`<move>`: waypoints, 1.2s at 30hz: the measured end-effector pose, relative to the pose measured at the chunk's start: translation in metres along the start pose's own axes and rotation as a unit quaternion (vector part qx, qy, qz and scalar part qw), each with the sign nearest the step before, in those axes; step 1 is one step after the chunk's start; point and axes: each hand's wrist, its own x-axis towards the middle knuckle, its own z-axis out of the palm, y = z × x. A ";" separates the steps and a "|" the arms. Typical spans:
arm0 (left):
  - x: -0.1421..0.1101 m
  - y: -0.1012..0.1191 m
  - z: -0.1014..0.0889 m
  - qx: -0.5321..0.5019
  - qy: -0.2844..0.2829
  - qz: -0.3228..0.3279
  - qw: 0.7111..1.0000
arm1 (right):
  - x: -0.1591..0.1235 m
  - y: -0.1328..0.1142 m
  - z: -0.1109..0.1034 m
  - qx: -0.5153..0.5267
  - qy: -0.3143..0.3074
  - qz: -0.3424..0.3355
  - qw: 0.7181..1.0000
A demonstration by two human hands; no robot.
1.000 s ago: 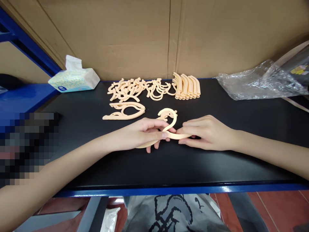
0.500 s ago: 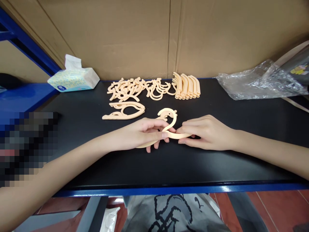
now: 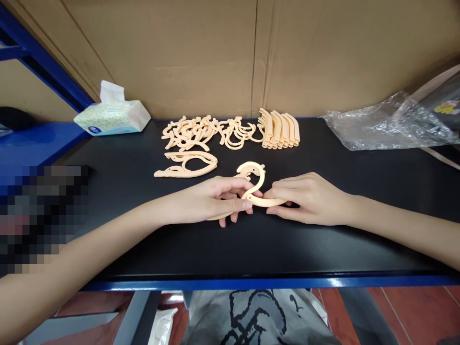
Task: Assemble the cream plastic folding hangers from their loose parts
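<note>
The left hand pinches the cream hanger near its hook, probably to steady the joint, while the right hand's grip pinches the curved arm. The hanger is between both hands, over the table; behind, bent tubes are stacked, apparently for order.

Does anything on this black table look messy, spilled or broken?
Nothing looks spilled or broken, though the left hand and right hand partly hide the held hanger. The curved pieces look untidy, jumbled beside neatly stacked bars; the clear bag at back right is crumpled.
</note>
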 end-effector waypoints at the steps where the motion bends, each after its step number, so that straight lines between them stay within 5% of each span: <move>1: 0.000 0.000 0.000 0.001 -0.001 0.001 1.000 | 0.000 0.000 0.000 0.001 0.000 0.001 1.000; 36: 0.002 -0.003 0.002 -0.010 0.001 0.006 1.000 | 0.001 -0.001 0.000 0.009 -0.003 0.005 1.000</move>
